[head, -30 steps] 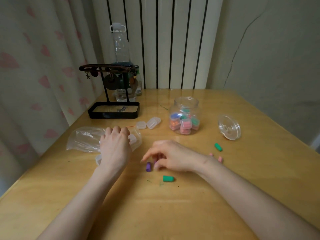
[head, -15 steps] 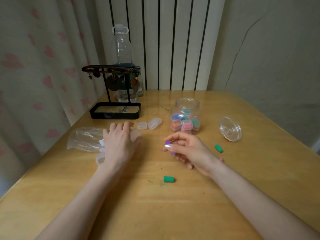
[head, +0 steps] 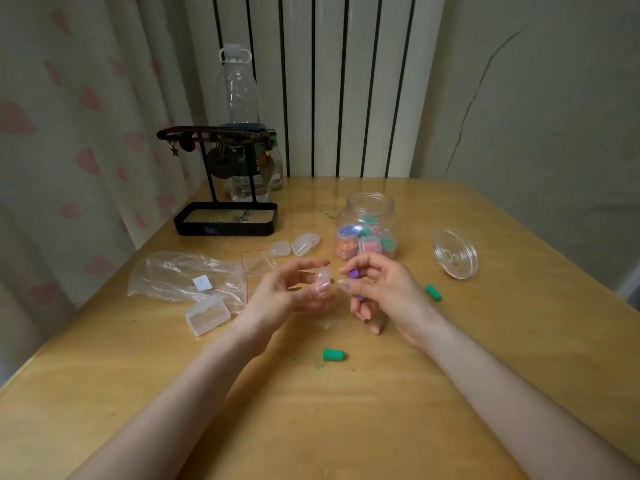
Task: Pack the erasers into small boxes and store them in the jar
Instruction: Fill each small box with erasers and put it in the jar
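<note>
My left hand (head: 284,296) holds a small clear box (head: 322,280) above the table. Close beside it, my right hand (head: 377,289) pinches a purple eraser (head: 352,274) between thumb and fingers. The open clear jar (head: 369,226) behind my hands has several filled boxes inside. Its lid (head: 455,252) lies to the right. One green eraser (head: 333,354) lies on the table in front of my hands, another green eraser (head: 433,292) to the right. Two small clear boxes (head: 294,245) lie left of the jar, and a larger clear box (head: 207,315) sits near my left wrist.
A crumpled plastic bag (head: 183,275) lies at the left. A black jewellery stand (head: 225,216) and a tall plastic bottle (head: 239,98) occupy the back left corner of the wooden table (head: 381,410). A curtain hangs at the left, a wall at the right.
My right hand picked the purple eraser off the table and lifted it. My left hand left the plastic bag, now holds a small clear box, and the two hands have come together.
</note>
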`<control>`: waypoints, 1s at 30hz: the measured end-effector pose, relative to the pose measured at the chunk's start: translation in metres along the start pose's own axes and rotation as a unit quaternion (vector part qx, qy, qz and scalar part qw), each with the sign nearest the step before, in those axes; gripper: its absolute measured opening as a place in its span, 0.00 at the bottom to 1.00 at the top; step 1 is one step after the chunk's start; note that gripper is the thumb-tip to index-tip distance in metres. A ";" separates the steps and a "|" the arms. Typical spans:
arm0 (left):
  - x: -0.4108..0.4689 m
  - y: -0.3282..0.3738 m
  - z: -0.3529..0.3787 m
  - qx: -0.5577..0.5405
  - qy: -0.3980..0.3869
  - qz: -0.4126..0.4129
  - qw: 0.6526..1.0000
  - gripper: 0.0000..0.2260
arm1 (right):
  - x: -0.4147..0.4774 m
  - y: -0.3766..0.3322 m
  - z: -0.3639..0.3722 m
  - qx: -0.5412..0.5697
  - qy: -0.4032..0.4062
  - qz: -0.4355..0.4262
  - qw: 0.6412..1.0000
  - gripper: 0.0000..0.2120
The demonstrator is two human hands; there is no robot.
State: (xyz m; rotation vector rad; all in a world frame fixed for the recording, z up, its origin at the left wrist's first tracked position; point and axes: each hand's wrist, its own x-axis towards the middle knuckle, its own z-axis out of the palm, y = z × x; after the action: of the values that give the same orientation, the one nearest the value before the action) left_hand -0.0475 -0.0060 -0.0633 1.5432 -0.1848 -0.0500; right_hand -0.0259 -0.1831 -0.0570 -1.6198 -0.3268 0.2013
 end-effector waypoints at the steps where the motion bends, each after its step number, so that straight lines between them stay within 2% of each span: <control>1: 0.000 0.000 0.000 -0.001 -0.008 0.002 1.000 0.15 | 0.000 0.001 0.002 -0.046 0.003 -0.037 0.998 0.12; 3: -0.001 0.001 0.002 0.006 -0.017 0.006 1.000 0.08 | -0.003 0.000 0.007 -0.104 0.001 -0.094 0.990 0.20; 5: -0.001 0.002 0.005 0.012 -0.013 0.010 1.000 0.06 | -0.006 -0.001 0.011 -0.205 -0.002 -0.161 0.965 0.24; 8: 0.001 0.001 0.008 0.013 0.003 0.014 1.000 0.08 | -0.008 0.005 0.016 -0.327 0.028 -0.238 0.914 0.22; 11: 0.001 0.000 0.011 0.004 0.001 0.001 1.000 0.08 | -0.009 0.009 0.018 -0.363 0.043 -0.270 0.891 0.18; 16: 0.001 0.001 0.002 -0.008 -0.026 -0.036 0.999 0.06 | -0.006 0.006 0.008 -0.392 0.020 -0.310 0.866 0.16; 19: 0.000 0.001 0.005 -0.020 -0.022 -0.049 0.998 0.06 | -0.006 -0.003 0.001 -0.342 0.012 -0.287 0.895 0.13; 22: 0.000 0.004 0.009 -0.054 -0.005 -0.033 0.998 0.08 | -0.007 -0.006 -0.003 -0.331 -0.041 -0.202 0.921 0.22; 25: -0.001 0.003 0.012 -0.047 -0.010 -0.030 0.998 0.08 | -0.011 -0.005 0.005 -0.389 -0.052 -0.208 0.896 0.27; 28: -0.001 -0.002 0.015 -0.040 0.001 -0.051 0.998 0.05 | -0.013 -0.004 0.011 -0.463 -0.035 -0.230 0.856 0.26; 30: 0.000 -0.003 0.015 -0.037 -0.003 -0.060 0.998 0.04 | -0.012 -0.003 0.011 -0.472 -0.034 -0.236 0.849 0.25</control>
State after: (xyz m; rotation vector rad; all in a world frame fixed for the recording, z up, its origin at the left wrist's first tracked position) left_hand -0.0498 -0.0206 -0.0658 1.4788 -0.0938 -0.1541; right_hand -0.0414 -0.1767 -0.0552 -2.4284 -0.9756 -0.3450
